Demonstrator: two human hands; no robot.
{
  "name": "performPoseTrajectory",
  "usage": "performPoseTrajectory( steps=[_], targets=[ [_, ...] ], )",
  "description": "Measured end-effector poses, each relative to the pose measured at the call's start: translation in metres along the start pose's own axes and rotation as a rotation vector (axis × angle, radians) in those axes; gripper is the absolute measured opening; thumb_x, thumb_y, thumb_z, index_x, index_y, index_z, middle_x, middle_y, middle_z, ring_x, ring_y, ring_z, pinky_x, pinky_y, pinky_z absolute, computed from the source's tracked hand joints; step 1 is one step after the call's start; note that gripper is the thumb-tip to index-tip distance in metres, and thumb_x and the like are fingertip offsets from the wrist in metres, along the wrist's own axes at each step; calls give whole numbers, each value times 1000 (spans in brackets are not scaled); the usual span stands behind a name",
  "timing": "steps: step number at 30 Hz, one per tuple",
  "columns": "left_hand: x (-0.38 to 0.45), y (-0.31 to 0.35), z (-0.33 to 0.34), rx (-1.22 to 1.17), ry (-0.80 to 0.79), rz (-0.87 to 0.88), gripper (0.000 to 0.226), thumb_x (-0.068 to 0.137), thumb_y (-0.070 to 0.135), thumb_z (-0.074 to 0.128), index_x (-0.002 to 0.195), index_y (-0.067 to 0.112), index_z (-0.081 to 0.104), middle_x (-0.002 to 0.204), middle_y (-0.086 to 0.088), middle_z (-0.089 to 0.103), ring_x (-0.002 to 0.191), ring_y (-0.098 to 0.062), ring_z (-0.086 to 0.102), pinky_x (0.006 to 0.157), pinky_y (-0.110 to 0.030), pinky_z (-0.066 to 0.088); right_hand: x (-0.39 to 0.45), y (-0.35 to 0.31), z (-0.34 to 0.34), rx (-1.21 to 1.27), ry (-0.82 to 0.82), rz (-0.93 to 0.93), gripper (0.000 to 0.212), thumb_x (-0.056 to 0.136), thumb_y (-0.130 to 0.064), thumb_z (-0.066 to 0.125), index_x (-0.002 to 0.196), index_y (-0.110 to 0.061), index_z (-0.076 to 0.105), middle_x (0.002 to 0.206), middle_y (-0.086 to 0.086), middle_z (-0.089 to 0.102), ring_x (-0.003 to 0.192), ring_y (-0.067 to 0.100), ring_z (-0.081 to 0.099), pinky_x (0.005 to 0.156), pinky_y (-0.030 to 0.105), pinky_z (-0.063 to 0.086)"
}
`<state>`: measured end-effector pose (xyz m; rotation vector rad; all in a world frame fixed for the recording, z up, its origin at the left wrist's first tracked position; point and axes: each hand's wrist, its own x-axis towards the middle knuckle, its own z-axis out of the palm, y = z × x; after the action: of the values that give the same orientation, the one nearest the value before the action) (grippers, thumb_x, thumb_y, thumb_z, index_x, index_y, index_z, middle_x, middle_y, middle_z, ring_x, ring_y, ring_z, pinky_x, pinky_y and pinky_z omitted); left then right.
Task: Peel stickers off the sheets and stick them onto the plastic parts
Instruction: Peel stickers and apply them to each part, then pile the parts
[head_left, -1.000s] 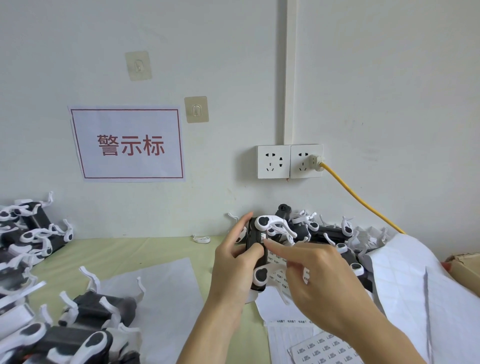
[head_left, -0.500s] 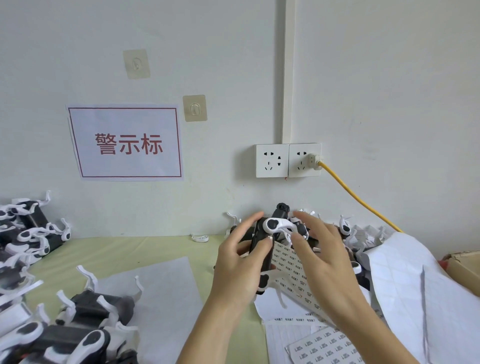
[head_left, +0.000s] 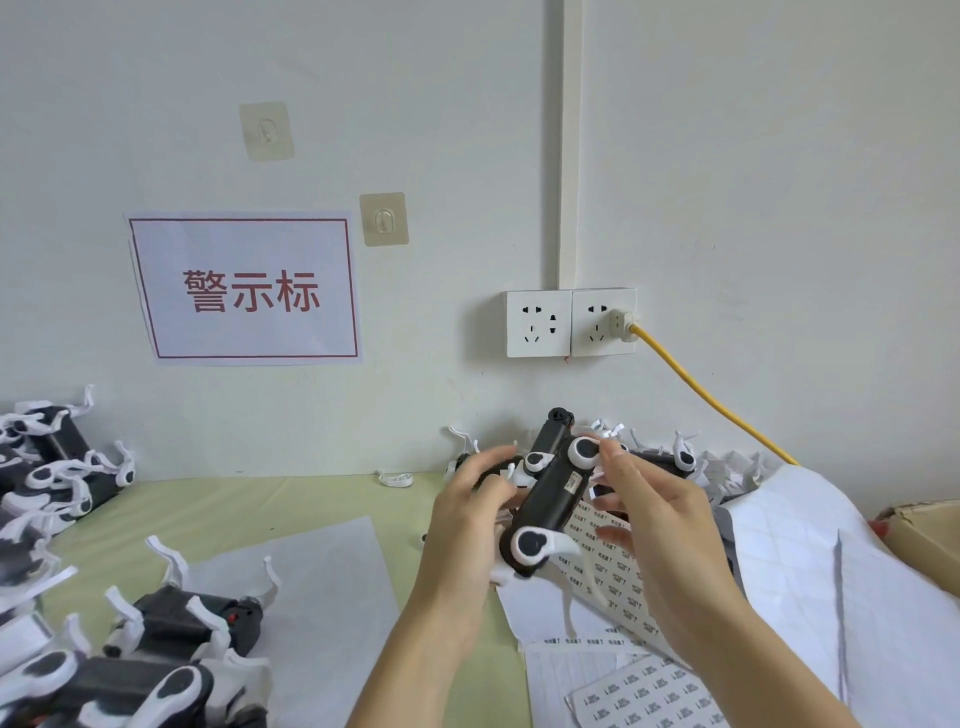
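Note:
I hold a black plastic part (head_left: 553, 496) with white legs above the table, tilted, its top end toward the wall. A small white sticker (head_left: 572, 483) sits on its upper face. My left hand (head_left: 462, 525) grips the part from the left and below. My right hand (head_left: 662, 525) holds its right side, thumb on the upper white round joint. A sticker sheet (head_left: 615, 569) with rows of small labels lies under my hands. A second sticker sheet (head_left: 649, 696) lies nearer to me.
Piles of the same black-and-white parts lie at the far left (head_left: 57, 467), at the near left (head_left: 156, 654) and behind my hands by the wall (head_left: 680, 460). Used backing sheets (head_left: 831, 571) spread at the right, beside a cardboard box (head_left: 924, 540). A yellow cable (head_left: 711, 400) runs from the wall socket.
My right hand left off pressing the sticker and took hold of the part's right side. The part has turned from upright to tilted, with its stickered face up.

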<state>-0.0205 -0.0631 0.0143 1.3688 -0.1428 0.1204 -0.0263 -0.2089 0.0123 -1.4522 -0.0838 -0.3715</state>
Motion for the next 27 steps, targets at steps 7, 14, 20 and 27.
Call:
performPoseTrajectory(
  steps=[7, 14, 20, 27],
  targets=[
    [-3, -5, -3, -119, -100, -240, 27, 86, 28, 66, 105, 10, 66, 91, -17, 67, 73, -32, 66, 72, -39, 57, -1, 7, 4, 56, 252, -24, 30, 89, -67, 55, 92, -45, 76, 103, 15, 70, 78, 27, 67, 79, 41, 53],
    [4, -3, -6, -354, 51, -85, 22, 75, 29, 70, 87, 10, 70, 82, -7, 70, 70, -22, 65, 71, -30, 52, 0, 6, -1, 57, 151, -123, 32, 84, -64, 57, 110, -51, 71, 110, -19, 72, 107, 9, 65, 98, 40, 51],
    [5, -1, -16, -390, 235, 1, 25, 95, 27, 57, 98, 7, 72, 81, -8, 70, 66, -24, 63, 61, -27, 49, 6, 2, -16, -24, -163, -42, 42, 75, -50, 77, 115, -50, 65, 95, -2, 71, 93, 2, 68, 81, 33, 50],
    [4, 3, -14, -308, 289, 61, 29, 102, 26, 51, 86, 13, 72, 98, -10, 71, 80, -30, 54, 68, -36, 40, 7, -2, -29, -143, -350, -1, 32, 76, -56, 64, 104, -41, 69, 102, -5, 70, 98, 8, 67, 90, 44, 54]
  ],
)
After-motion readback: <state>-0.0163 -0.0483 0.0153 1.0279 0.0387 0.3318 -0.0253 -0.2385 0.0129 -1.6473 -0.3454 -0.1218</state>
